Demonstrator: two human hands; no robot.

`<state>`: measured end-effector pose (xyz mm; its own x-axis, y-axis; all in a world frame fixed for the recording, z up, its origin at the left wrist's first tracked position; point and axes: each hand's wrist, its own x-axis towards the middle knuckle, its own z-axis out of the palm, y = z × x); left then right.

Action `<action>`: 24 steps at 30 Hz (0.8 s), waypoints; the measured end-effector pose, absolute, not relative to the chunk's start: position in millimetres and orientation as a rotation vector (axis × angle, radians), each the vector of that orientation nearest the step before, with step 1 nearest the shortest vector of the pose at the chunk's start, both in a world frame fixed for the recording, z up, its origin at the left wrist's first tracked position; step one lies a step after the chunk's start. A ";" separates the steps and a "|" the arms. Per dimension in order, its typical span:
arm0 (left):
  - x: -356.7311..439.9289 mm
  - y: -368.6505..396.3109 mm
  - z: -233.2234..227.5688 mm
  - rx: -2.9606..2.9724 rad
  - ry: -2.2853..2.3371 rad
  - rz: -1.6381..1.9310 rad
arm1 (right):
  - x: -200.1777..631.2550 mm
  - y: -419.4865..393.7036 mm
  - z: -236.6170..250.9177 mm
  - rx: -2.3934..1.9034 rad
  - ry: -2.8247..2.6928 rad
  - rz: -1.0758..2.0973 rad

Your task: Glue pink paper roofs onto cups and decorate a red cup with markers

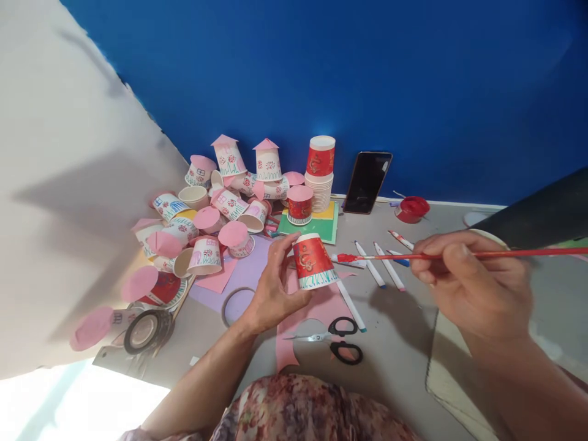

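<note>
My left hand (274, 288) holds an upside-down paper cup (313, 262), painted red with green marks along its white rim band. My right hand (463, 282) grips a thin red paintbrush (459, 255) that lies level, its red-loaded tip (346, 258) a little to the right of the cup, not touching it. Both hands hover over pink paper (316, 306) on the grey table (395, 343).
A heap of decorated cups with pink roofs (215, 208) fills the left. A stack of cups (320, 174), a phone (366, 182) leaning on the blue wall, a red paint lid (411, 209), several markers (381, 264), scissors (337, 340) and tape rolls (146, 331) lie around.
</note>
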<state>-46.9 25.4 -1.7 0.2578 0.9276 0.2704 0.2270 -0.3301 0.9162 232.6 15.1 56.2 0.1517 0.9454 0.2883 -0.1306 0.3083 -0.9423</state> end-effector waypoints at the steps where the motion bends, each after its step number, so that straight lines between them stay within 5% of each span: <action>1: -47.4 24.9 -1.8 1.811 1.121 1.103 | 230.8 14.7 56.2 -0.942 -1.142 0.979; 9: -46.6 25.1 -9.3 2.365 1.420 1.066 | 229.3 12.8 41.1 -0.996 -1.283 1.024; 24: -42.9 19.4 -0.9 2.369 1.364 0.924 | 215.2 2.6 31.4 -1.119 -1.418 0.962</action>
<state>-42.9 19.4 -0.9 0.3586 0.8445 0.3977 0.6823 -0.5279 0.5058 215.2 2.6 31.4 -0.0222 0.9702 0.2413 0.1351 0.2420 -0.9608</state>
